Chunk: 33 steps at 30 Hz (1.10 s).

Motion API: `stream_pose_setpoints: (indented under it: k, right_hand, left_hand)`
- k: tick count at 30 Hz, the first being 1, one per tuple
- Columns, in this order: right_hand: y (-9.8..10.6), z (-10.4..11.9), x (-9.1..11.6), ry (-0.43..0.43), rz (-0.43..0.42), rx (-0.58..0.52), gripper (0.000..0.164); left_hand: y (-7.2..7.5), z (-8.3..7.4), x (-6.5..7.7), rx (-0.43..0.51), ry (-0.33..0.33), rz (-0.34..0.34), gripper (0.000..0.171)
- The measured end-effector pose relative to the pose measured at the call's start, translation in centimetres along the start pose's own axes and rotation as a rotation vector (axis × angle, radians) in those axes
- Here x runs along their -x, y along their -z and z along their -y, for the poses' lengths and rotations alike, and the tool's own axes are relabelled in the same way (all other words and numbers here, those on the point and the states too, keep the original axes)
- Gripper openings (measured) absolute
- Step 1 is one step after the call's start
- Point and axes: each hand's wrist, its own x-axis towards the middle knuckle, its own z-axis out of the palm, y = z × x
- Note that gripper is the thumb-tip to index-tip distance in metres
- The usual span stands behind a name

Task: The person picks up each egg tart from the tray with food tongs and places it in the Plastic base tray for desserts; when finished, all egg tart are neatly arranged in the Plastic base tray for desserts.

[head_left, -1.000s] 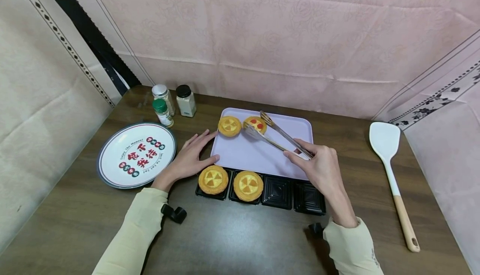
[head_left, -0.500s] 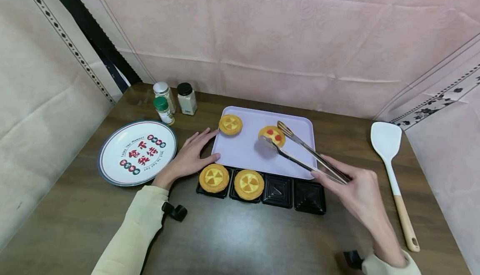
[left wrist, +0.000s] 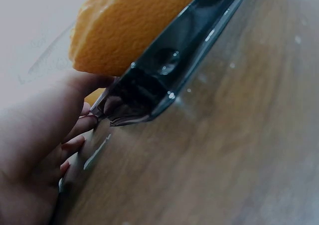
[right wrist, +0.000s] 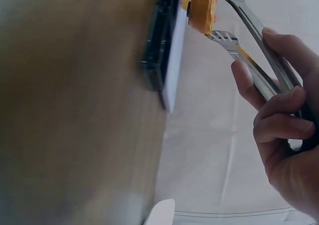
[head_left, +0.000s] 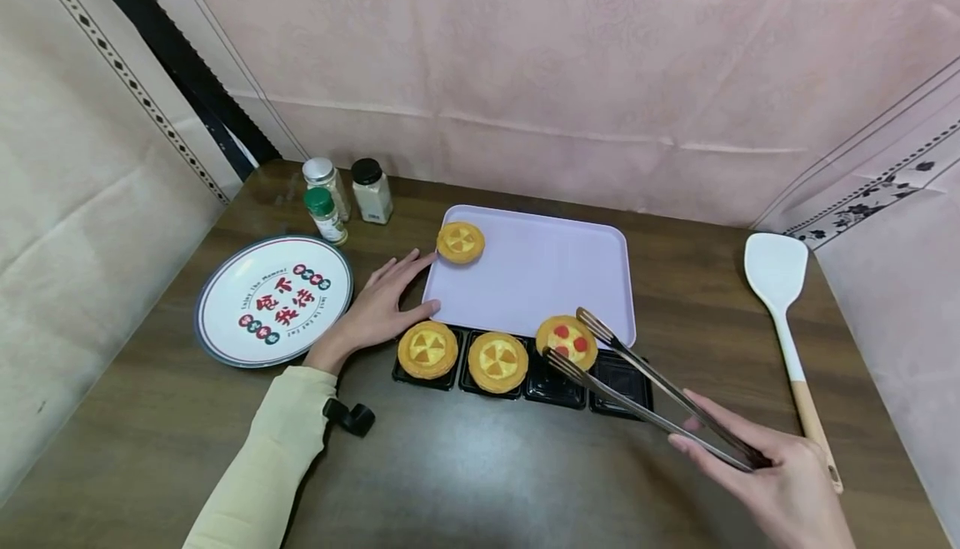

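My right hand grips metal tongs, thumb and fingers on the two arms. Between the tong tips sits a round tart with red pieces on top, over the third compartment of the black tray. In the right wrist view the tart is seen side-on, lifted above the black tray. My left hand lies with fingers spread at the left edge of the lilac tray. Two yellow tarts fill the left compartments, and another yellow tart rests on the lilac tray.
A white plate with red lettering lies left of my left hand. Behind it stand a green-capped bottle, a silver-capped jar and a black-capped jar. At the right lies a white spatula with a wooden handle.
My right hand has drawn back toward the near right with the tongs, carrying the red-topped tart off the lilac tray to over the black tray. The left hand has stayed put.
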Motion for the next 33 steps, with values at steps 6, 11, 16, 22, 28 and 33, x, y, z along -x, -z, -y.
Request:
stream_pose_setpoints:
  k: [6, 11, 16, 22, 28, 33]
  right_hand:
    - [-0.4, -0.9, 1.0, 0.071, 0.034, -0.011, 0.059]
    - [-0.6, -1.1, 1.4, 0.076, 0.063, -0.035, 0.061]
    - [-0.7, -1.2, 1.5, 0.099, 0.047, -0.034, 0.063]
    - [-0.6, -1.1, 1.5, 0.108, 0.036, -0.040, 0.063]
    - [0.1, -0.2, 1.2, -0.026, 0.062, -0.069, 0.064]
    - [0.0, 1.2, -1.7, -0.037, 0.009, -0.053, 0.064]
  left_hand:
    - [0.0, 0.0, -0.1, 0.012, 0.001, 0.002, 0.074]
    - [-0.1, -0.1, -0.2, 0.014, 0.000, 0.005, 0.074]
    - [-0.1, -0.2, -0.3, 0.015, -0.002, 0.007, 0.074]
    - [-0.1, -0.2, -0.3, 0.014, 0.000, 0.003, 0.074]
    - [0.0, -0.3, -0.3, 0.015, 0.004, 0.007, 0.074]
    - [0.1, -0.1, -0.1, 0.007, 0.014, 0.007, 0.074]
